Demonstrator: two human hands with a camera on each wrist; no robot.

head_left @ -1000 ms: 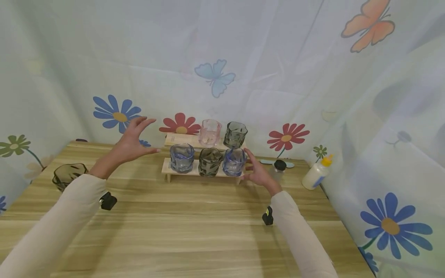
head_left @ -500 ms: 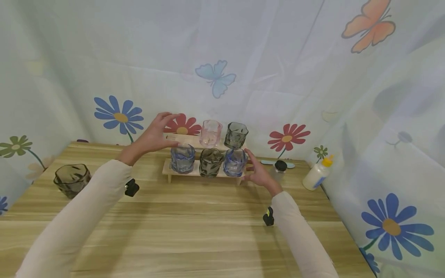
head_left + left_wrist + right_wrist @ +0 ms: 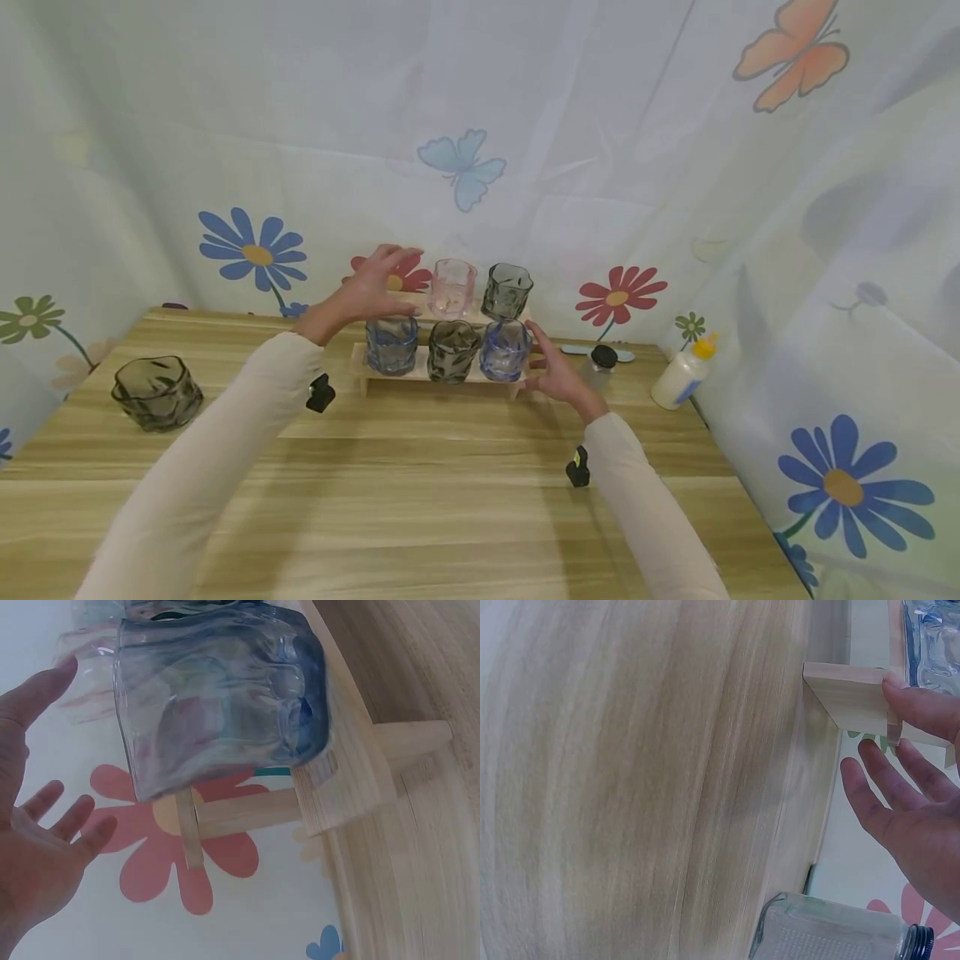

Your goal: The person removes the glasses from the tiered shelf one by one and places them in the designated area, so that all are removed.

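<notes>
A two-step wooden rack [image 3: 358,358] carries a pink glass [image 3: 452,287] and a grey glass [image 3: 507,292] on its upper step. On the lower step sit a left blue glass [image 3: 392,350], a dark smoky glass [image 3: 453,354] and a right blue glass [image 3: 505,354]. My left hand [image 3: 369,290] spreads thumb and fingers over the rack's left end, behind the left blue glass and short of the pink one, holding nothing. At the rack's right end is my right hand [image 3: 558,372]; its thumb [image 3: 922,705] rests at the step's edge, the other fingers loosely extended beside it.
Another dark smoky glass [image 3: 157,396] stands on the wooden table [image 3: 420,500] at the left. Right of the rack are a clear jar [image 3: 829,930] with a black lid, a pale blue flat strip [image 3: 622,356] and a yellow-capped bottle [image 3: 681,379]. A flowered curtain [image 3: 465,75] hangs behind.
My left hand has moved right, from left of the rack to over its left end beside the pink glass. The right hand and the glasses have stayed in place.
</notes>
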